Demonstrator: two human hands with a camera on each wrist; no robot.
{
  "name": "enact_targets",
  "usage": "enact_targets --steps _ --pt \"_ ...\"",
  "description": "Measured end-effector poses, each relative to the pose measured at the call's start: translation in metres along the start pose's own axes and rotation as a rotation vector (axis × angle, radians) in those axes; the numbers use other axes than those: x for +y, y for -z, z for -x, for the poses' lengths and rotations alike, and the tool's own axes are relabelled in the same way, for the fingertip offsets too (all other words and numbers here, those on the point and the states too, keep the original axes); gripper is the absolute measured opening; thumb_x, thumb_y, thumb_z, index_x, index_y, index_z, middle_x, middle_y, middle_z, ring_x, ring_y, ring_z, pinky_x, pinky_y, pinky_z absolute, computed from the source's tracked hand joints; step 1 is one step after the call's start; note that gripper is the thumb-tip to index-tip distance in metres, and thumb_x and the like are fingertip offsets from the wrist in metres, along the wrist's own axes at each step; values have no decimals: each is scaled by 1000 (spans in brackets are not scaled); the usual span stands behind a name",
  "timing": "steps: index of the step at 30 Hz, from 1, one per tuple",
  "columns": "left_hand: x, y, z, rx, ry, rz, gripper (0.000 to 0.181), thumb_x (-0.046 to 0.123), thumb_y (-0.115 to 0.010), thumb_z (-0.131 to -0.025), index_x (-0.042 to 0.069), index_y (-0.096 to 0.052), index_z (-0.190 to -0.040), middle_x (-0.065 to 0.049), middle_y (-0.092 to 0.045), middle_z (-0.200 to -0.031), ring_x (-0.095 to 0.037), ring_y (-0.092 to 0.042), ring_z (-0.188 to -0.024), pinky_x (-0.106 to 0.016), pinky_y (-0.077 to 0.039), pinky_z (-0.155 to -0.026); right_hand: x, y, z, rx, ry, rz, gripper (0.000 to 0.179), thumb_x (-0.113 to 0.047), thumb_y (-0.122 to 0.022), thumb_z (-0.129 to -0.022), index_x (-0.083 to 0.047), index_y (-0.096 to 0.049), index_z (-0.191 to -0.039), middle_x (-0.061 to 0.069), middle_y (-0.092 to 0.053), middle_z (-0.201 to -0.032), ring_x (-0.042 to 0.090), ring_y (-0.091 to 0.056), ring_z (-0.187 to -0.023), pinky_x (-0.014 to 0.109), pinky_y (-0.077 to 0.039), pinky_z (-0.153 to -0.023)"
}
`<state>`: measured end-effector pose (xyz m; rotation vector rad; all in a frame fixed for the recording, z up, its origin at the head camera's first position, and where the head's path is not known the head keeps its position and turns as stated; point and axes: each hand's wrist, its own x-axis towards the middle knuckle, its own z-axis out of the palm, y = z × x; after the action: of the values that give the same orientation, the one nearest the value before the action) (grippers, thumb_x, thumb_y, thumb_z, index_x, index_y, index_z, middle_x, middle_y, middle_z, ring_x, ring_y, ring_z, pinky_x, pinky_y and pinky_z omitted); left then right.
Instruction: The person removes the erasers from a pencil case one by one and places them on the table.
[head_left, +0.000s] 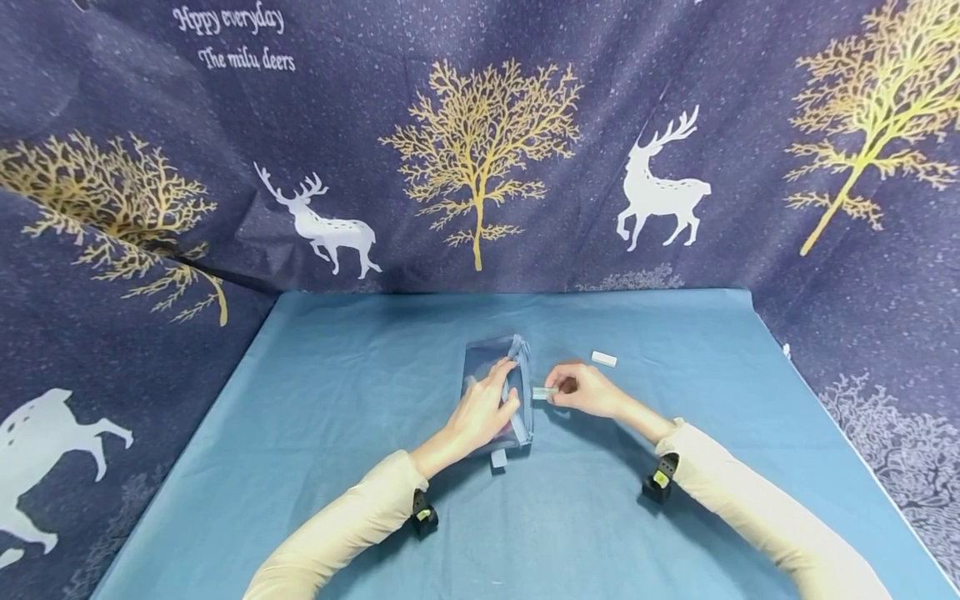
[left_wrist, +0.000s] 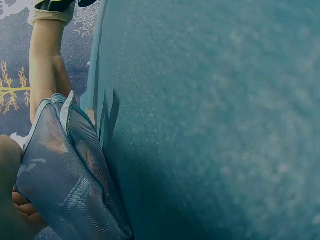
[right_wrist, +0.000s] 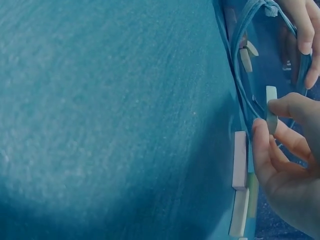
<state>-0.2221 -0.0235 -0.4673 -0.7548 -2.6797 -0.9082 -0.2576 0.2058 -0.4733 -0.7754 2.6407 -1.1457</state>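
Observation:
A blue mesh zip pouch (head_left: 480, 358) lies on the cloth, its zipped mouth parted toward the right. My left hand (head_left: 480, 412) grips the pouch by its edge, the fingers at the upper layer near the mouth. Between thumb and fingers, my right hand (head_left: 587, 390) pinches a small pale green block (head_left: 543, 392). That block is at the pouch's mouth; the right wrist view has it (right_wrist: 271, 107) upright before the opening. Inside the pouch, a few pale pieces (right_wrist: 246, 60) show, partly hidden by mesh.
A white block (head_left: 603, 358) lies beyond my right hand. Another pale block (head_left: 498, 460) sits by the pouch's near end. In the right wrist view, a pale pink block (right_wrist: 240, 160) is lined up with a cream block (right_wrist: 239, 212). A patterned curtain (head_left: 525, 208) hangs behind the blue cloth (head_left: 345, 375).

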Motion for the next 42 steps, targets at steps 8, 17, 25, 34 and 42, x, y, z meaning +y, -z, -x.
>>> enact_targets --steps 8,17,25,34,42 --pt "0 1 0 -17 16 13 46 24 -44 -91 8 -42 -135 -16 -42 -140 -8 -51 -47 -55 -36 -99 0 4 4 -49 2 -46 12 -15 -67 -81 -14 -64 -92 0 -65 -83 13 -63 -73 24 -52 -65" --pt "-2 0 1 2 -8 23 46 23 -44 -91 7 -42 -134 -18 -43 -139 -11 -60 -56 -52 -39 -97 5 6 6 -61 -38 -20 18 -21 -67 -82 -14 -64 -98 0 -64 -86 12 -62 -71 25 -51 -64" --pt "-2 0 1 7 -16 20 46 22 -45 -90 6 -43 -133 -18 -44 -139 -16 -64 -68 -52 -38 -98 6 8 9 -70 -61 -16 21 -18 -65 -84 -14 -64 -104 1 -66 -89 16 -63 -72 25 -50 -65" --pt "-2 -1 0 12 -16 23 45 23 -45 -91 6 -43 -133 -18 -44 -139 -24 -61 -104 -48 -41 -97 5 12 12 -80 -44 -17 20 -18 -64 -85 -16 -63 -104 1 -66 -87 18 -62 -65 26 -50 -62" --pt "-2 -2 0 -18 -1 29 47 23 -44 -91 7 -41 -135 -18 -42 -140 1 -41 -34 -42 -46 -90 4 12 14 -78 -50 -12 18 -18 -63 -85 -16 -62 -103 2 -66 -85 19 -61 -62 26 -49 -59"
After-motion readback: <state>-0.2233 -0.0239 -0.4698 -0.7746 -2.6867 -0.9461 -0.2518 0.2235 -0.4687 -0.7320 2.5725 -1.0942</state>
